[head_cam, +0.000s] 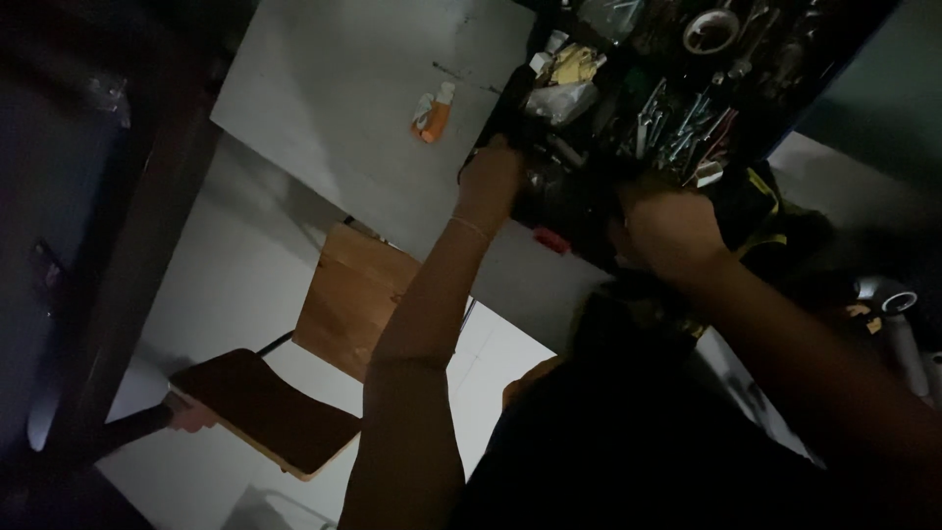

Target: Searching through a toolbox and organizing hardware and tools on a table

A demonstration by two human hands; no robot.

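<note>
In this dim view, both hands reach into a dark toolbox [677, 108] that fills the upper right of the frame and rests on a pale bench [343, 108]. The left hand [488, 177], with a thin bracelet [469, 228] at the wrist, is curled at the toolbox's near-left edge, above centre; its fingers are lost in shadow, so I cannot tell whether they grip the edge or something inside. The right hand [667, 231], right of centre, is bunched at the toolbox's near side, against dark contents; whether it holds anything cannot be told. Inside the toolbox lie a heap of metal tools [677, 128], a roll of tape [711, 29] near the top edge, and some yellow and white packets [569, 83] at its left end. On the bench, left of the toolbox and well apart from both hands, lies a small orange-and-white tube [434, 113]. Below the bench, in the lower left of the frame, stands a wooden chair [348, 294] with a dark seat, on a pale floor [226, 285].
</note>
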